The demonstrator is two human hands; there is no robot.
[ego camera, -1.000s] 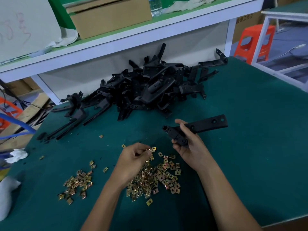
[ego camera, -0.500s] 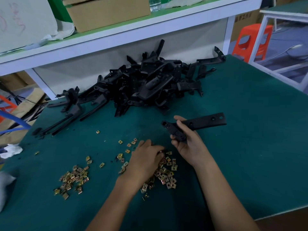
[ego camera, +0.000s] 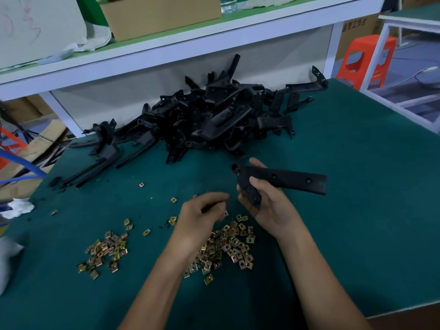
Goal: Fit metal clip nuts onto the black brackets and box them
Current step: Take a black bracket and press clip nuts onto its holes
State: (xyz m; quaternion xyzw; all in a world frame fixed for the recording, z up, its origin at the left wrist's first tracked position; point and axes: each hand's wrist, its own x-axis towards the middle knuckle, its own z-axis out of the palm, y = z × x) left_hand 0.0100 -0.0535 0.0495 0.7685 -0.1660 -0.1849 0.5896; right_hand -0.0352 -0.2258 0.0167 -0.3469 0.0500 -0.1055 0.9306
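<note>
Green mat (ego camera: 357, 186); right hand (ego camera: 269, 210) grips bracket (ego camera: 290, 181) (left hand (ego camera: 197, 217) pinches nut (ego camera: 225, 213)).

- Left hand (ego camera: 200, 217) — bare, back and knuckles in view.
- Right hand (ego camera: 269, 210) — bare as well, palm side seen.
- Left forearm (ego camera: 164, 277) and right forearm (ego camera: 316, 277): bare skin all the way to the lower frame edge, slender.

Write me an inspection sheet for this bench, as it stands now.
Surface: green mat, scattered stray nuts.
Job's things: bracket pile at back; large nut heap beneath left wrist; small nut heap left.
Clutter: white rag, left edge.
Hands: left hand pinches clip nut; right hand grips black bracket.
Cables: black cables beyond left edge.
Surroundings: cardboard box on shelf; orange stool.
</note>
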